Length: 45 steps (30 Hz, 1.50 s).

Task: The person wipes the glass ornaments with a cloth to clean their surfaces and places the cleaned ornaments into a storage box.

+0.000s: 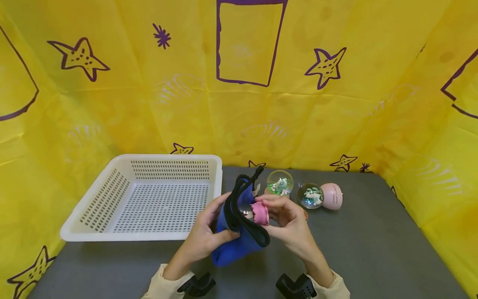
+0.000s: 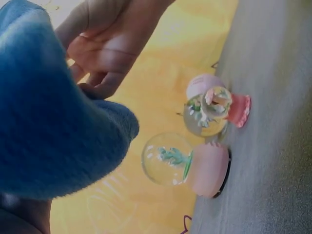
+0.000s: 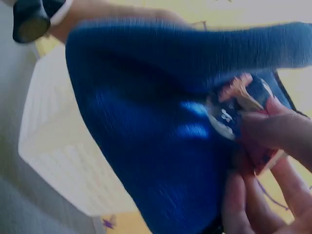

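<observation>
My left hand (image 1: pixel 203 236) grips a blue fabric pouch (image 1: pixel 235 252) by its side, thumb in front. Black drawstring cord (image 1: pixel 234 201) hangs looped over the pouch's mouth. With the fingertips of my right hand (image 1: pixel 289 218) I hold a small snow globe by its pink base (image 1: pixel 261 213). Its clear ball faces into the pouch mouth, and the right wrist view shows the glass (image 3: pixel 226 114) against the blue lining. Pouch fabric (image 2: pixel 53 117) fills much of the left wrist view and hides the held globe there.
A white perforated basket (image 1: pixel 142 237) stands left. Behind my right hand, one snow globe (image 1: pixel 280 182) stands upright and another with a pale pink base (image 1: pixel 332 196) lies on its side. The left wrist view also shows a small globe with a reddish base (image 2: pixel 240 110). Yellow cloth surrounds the grey table.
</observation>
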### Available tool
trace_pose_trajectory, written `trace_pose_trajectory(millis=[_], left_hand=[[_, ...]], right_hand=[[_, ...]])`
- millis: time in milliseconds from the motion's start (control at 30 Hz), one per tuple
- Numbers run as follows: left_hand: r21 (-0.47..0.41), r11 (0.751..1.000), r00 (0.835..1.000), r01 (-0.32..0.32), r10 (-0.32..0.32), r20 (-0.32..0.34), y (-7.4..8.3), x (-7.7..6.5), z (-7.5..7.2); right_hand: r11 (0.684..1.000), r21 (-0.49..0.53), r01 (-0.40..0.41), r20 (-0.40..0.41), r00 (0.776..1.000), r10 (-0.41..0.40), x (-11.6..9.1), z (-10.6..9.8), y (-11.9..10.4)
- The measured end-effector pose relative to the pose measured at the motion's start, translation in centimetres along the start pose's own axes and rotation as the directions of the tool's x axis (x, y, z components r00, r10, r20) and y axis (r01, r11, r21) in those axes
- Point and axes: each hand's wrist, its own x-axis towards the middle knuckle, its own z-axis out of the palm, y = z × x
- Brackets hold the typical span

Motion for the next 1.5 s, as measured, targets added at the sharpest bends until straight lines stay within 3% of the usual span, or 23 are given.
trace_pose_trajectory(millis=[133,267,500,600,667,833,967,1067,1233,1367,1500], left_hand=[[-0.011,1.0,1.0,0.013,-0.013,-0.004,0.0,0.1,0.1],[-0.001,1.0,1.0,0.014,-0.014,-0.022,0.2,0.2,0.1],[0.048,0.999,1.0,0.026,-0.025,-0.014,0.1,0.2,0.1],[0.045,0.999,1.0,0.028,-0.028,0.003,0.0,0.1,0.0],[0.038,0.999,0.999,0.027,-0.028,0.024,0.0,0.1,-0.1],[0.033,0.997,0.996,0.069,-0.07,0.056,-0.1,0.1,-0.5],[0.007,0.995,0.993,0.099,-0.099,0.061,-0.1,0.1,-0.6],[-0.023,0.994,0.992,0.107,-0.106,0.071,-0.1,0.1,-0.7],[-0.069,0.992,0.99,0.105,-0.097,0.103,-0.5,0.0,-1.1],[-0.103,0.992,0.993,0.078,-0.068,0.096,-0.6,0.1,-1.0],[-0.134,0.989,0.996,0.06,-0.051,0.072,-0.6,0.1,-0.7]], right_hand=[[0.997,-0.077,-0.006,0.0,1.0,0.006,0.1,-0.2,-0.1],[0.991,-0.101,-0.084,-0.012,0.996,0.083,0.1,-0.1,-0.3],[0.957,-0.014,-0.289,-0.012,0.957,0.288,-0.1,-0.3,-1.1],[0.944,0.008,-0.33,0.001,0.944,0.33,-0.1,-0.3,-1.2],[0.95,-0.006,-0.312,0.005,0.95,0.312,-0.2,-0.3,-1.1],[0.979,-0.121,-0.162,0.012,0.986,0.165,-0.1,0.1,-1.0],[0.983,-0.177,-0.057,0.035,0.997,0.064,-0.2,0.4,-1.0],[0.973,-0.225,0.058,0.084,0.996,-0.04,-0.1,0.5,-0.9],[0.932,-0.291,0.215,0.151,0.973,-0.177,0.1,0.9,-0.6],[0.928,-0.314,0.202,0.107,0.978,-0.176,0.0,1.0,-0.5],[0.942,-0.326,0.073,0.001,0.997,-0.077,-0.2,1.1,-0.7]])
